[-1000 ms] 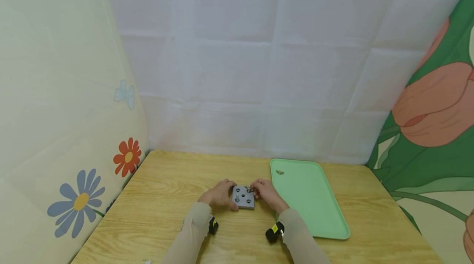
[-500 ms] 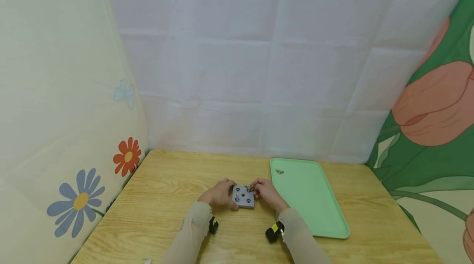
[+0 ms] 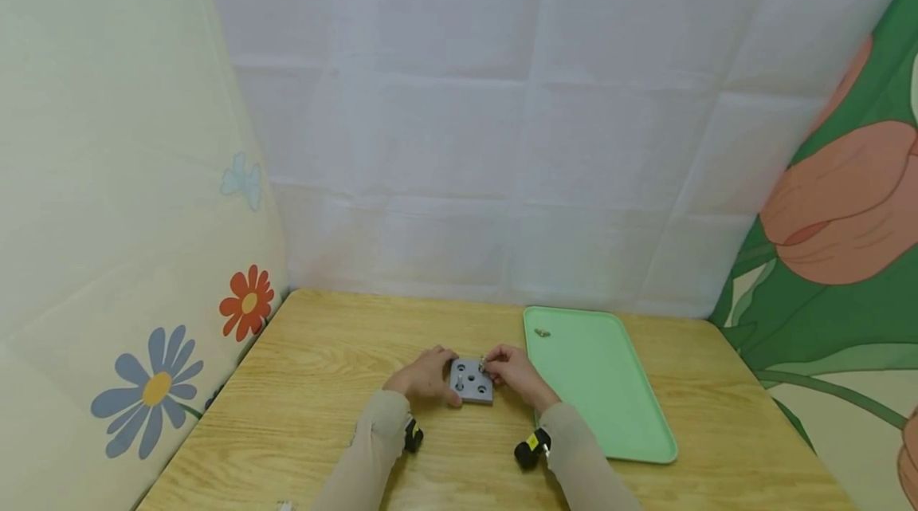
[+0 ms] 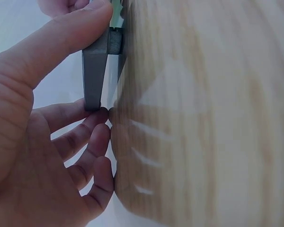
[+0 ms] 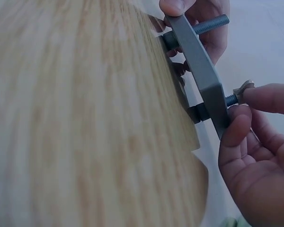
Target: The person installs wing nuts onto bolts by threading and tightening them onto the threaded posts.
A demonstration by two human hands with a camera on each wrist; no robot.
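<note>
A square grey metal plate (image 3: 472, 396) with several holes lies flat at the middle of the table. My left hand (image 3: 423, 380) grips its left side, thumb at the near edge and fingers at the far one. In the right wrist view a bare bolt (image 5: 212, 24) sticks up through the plate, and bolt heads (image 5: 197, 113) show between plate and table. At the far right corner my right hand (image 3: 518, 374) pinches a wing nut (image 5: 242, 91) on the end of a second bolt (image 5: 231, 100). Thread still shows between that wing nut and the plate.
To the right lies a light green tray (image 3: 598, 391), with another wing nut (image 3: 542, 332) near its far left corner. A small pale object (image 3: 285, 505) shows at the near table edge. White cloth (image 3: 430, 136) hangs behind the table, with printed cloth at both sides.
The right fingers have shifted slightly left around the wing nut, and its wings have turned. The left hand, plate and tray have stayed put.
</note>
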